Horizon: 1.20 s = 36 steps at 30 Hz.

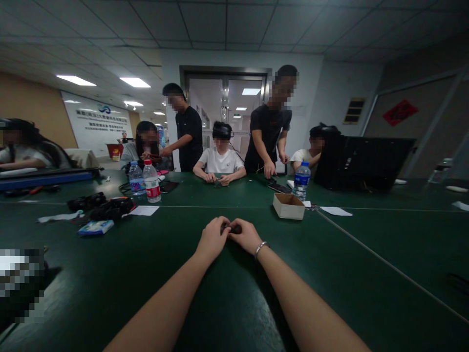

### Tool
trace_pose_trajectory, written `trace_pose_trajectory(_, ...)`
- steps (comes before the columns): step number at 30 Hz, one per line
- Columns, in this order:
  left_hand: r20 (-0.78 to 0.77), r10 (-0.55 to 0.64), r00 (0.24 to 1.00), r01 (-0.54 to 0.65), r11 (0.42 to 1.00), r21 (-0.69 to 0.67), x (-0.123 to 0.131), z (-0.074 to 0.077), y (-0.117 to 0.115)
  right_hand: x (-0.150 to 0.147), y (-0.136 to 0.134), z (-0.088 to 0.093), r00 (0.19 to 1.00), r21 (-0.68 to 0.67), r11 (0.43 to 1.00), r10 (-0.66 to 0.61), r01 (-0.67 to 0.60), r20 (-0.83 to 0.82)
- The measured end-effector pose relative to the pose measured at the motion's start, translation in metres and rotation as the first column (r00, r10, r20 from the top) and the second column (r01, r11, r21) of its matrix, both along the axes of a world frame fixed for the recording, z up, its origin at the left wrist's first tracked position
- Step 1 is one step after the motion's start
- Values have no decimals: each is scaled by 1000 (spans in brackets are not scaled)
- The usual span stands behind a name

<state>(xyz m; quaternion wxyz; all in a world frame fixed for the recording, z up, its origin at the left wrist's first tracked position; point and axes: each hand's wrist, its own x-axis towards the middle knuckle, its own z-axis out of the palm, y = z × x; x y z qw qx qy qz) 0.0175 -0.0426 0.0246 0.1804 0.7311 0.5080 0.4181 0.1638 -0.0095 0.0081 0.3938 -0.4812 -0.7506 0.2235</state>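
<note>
Both of my hands meet over the middle of the green table (234, 283). My left hand (213, 235) is closed, its fingers curled around a small dark object (236, 229). From the other side, my right hand (249, 235) pinches the same object, with a silver bracelet (260, 248) on that wrist. Most of the dark piece is hidden by the fingers, so its kind cannot be made out. The thumbs lie close together, nearly touching.
An open cardboard box (288, 208) stands ahead to the right, beside a blue-labelled water bottle (302, 181). Further left are a red-capped bottle (151, 183), black gear (110, 208) and a blue-and-white packet (95, 228). Several people sit or stand across the table.
</note>
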Motion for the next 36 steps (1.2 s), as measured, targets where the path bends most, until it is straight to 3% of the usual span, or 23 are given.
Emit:
trace_pose_trajectory(4, 345, 53, 937, 57, 952, -301, -5, -16, 29, 1, 7, -8, 983, -129, 992, -18, -6, -184)
trace_pose_trajectory(7, 527, 110, 843, 131, 908, -399, -4, -23, 47, 2, 12, -11, 929, -223, 972, -14, -74, -370)
trace_pose_trajectory(11, 672, 113, 732, 217, 896, -386, -4, -25, 52, 1, 11, -6, 877, -267, 958, -39, -104, -480)
trace_pose_trajectory(17, 756, 40, 653, 311, 896, -316, -11, -23, 46, -4, 11, 13, 825, -329, 932, -61, -156, -563)
trace_pose_trajectory(21, 790, 79, 609, 313, 891, -330, -7, -19, 49, -8, 20, 13, 768, -375, 914, -128, -154, -627)
trace_pose_trajectory(25, 768, 119, 630, 264, 896, -356, 1, -17, 53, -7, 29, 0, 687, -359, 926, -183, -120, -703)
trace_pose_trajectory(30, 650, 48, 758, 200, 932, -302, 3, -20, 50, 6, 35, -8, 755, -343, 921, -90, -185, -650)
trace_pose_trajectory(36, 587, 19, 809, 185, 941, -284, 1, -21, 47, 11, 35, -12, 732, -299, 926, -37, -230, -680)
